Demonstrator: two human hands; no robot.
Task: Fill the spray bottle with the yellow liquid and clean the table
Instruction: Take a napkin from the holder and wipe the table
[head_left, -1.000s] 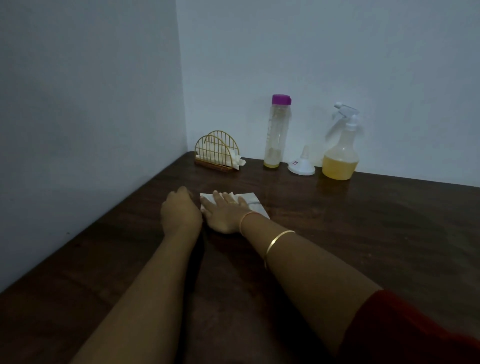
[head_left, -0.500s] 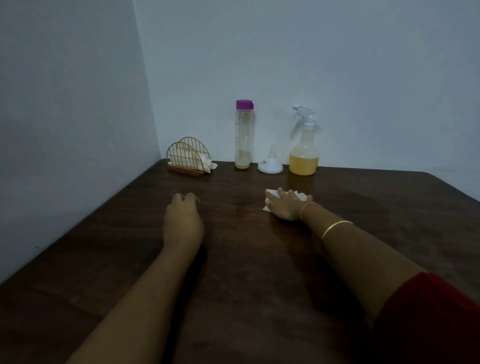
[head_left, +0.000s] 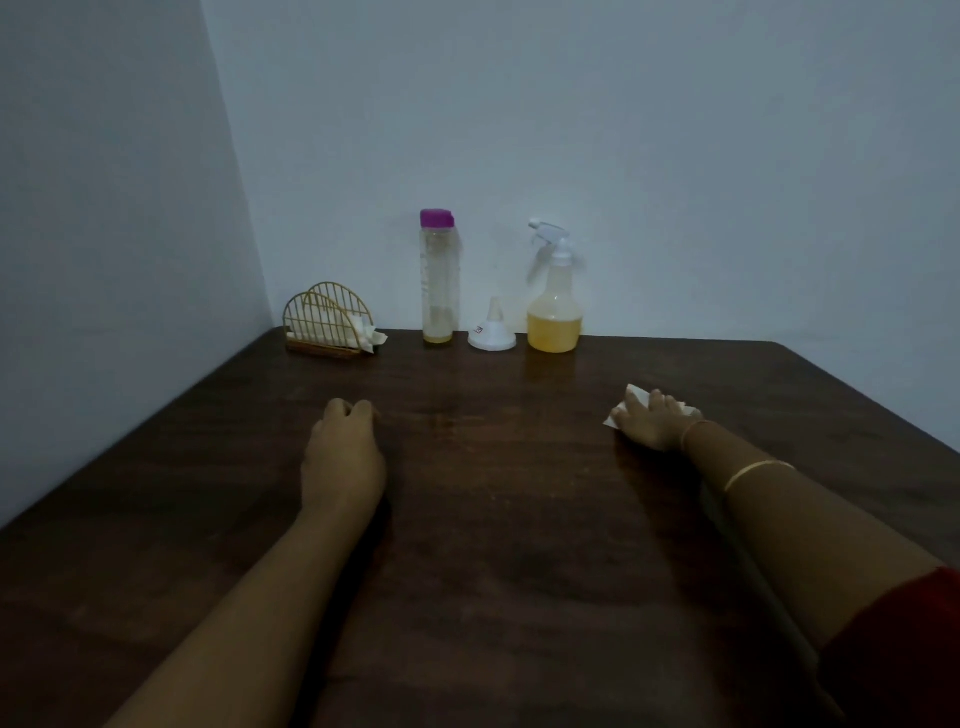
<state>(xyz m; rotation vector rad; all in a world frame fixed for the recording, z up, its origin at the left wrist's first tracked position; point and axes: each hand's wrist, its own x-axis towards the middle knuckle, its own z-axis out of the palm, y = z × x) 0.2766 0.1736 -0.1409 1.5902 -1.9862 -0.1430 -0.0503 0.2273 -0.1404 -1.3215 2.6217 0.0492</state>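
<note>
The spray bottle (head_left: 554, 306) stands upright at the back of the dark wooden table (head_left: 493, 519), about a third full of yellow liquid, its white trigger head on. Left of it sit a white funnel (head_left: 492, 332), upside down, and a tall clear bottle (head_left: 439, 278) with a purple cap and a little yellow liquid at the bottom. My right hand (head_left: 649, 421) presses flat on a white tissue (head_left: 636, 397) on the table's right side. My left hand (head_left: 345, 452) rests on the table with fingers curled, holding nothing.
A gold wire napkin holder (head_left: 327, 325) with white tissues stands in the back left corner, where two pale walls meet. The table's right edge runs diagonally past my right arm, which wears two thin bangles and a red sleeve.
My right hand has slid the tissue across the table from beside my left hand to the right side. My left hand has stayed put.
</note>
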